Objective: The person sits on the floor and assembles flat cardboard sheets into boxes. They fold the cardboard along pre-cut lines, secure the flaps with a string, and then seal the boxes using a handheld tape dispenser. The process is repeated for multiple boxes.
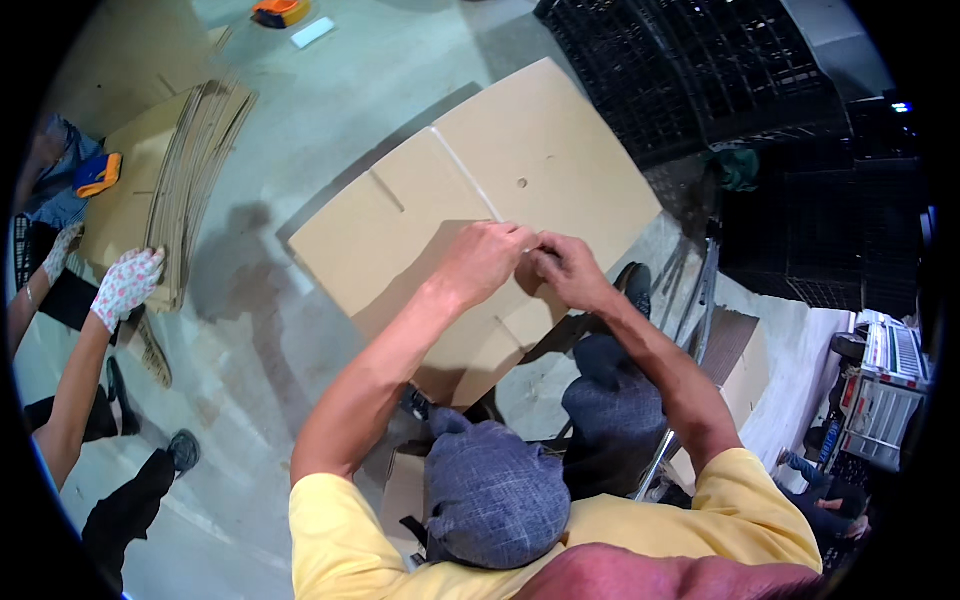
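Note:
A flattened cardboard box [590,150] lies tilted in front of me, over my knees. A pale strip [465,172] runs along its middle seam, from the far edge down to my hands. My left hand [485,258] and my right hand [570,268] meet over that seam, knuckles nearly touching. The fingers of both are bent and pinched together. Whatever is between the fingertips is too small or hidden to name. Slots and a small round hole mark the box's surface.
Black plastic crates [700,70] stand at the far right. Another person's gloved hand [130,285] rests on a stack of flat cardboard [200,170] at left. An orange tape dispenser [281,12] lies on the floor at the back. Metal bars [705,290] stand on my right.

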Available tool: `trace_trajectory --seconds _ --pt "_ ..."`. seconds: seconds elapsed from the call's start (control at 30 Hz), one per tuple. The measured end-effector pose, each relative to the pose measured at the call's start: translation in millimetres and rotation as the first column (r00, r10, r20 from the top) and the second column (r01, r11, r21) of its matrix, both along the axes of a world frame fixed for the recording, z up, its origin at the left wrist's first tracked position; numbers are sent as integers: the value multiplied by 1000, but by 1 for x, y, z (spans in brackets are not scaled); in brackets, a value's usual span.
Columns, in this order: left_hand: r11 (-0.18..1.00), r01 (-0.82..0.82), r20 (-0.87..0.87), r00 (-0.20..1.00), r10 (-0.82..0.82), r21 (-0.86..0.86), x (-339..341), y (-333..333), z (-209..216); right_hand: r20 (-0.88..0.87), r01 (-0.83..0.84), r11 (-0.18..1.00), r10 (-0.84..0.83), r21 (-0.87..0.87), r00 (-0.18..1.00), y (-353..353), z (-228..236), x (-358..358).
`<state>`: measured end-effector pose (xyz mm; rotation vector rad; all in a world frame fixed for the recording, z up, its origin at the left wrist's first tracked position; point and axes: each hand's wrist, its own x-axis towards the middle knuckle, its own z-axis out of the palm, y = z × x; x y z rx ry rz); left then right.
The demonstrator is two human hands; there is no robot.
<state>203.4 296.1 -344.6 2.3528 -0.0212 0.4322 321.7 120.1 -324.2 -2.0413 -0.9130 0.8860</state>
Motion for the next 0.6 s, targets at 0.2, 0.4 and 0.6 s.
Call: trace_trajectory --seconds 0.2,0.4,0.6 --pt "993 -38 76 997 29 116 7 -10 -7 171 -61 998 57 23 984 3 -2 6" --pt "989 -102 130 988 88 106 8 -18 -14 182 -82 995 91 -56 979 4 4 8" --pt "979 -202 117 972 203 -26 7 -16 -12 145 -49 998 53 -32 988 2 0 5"
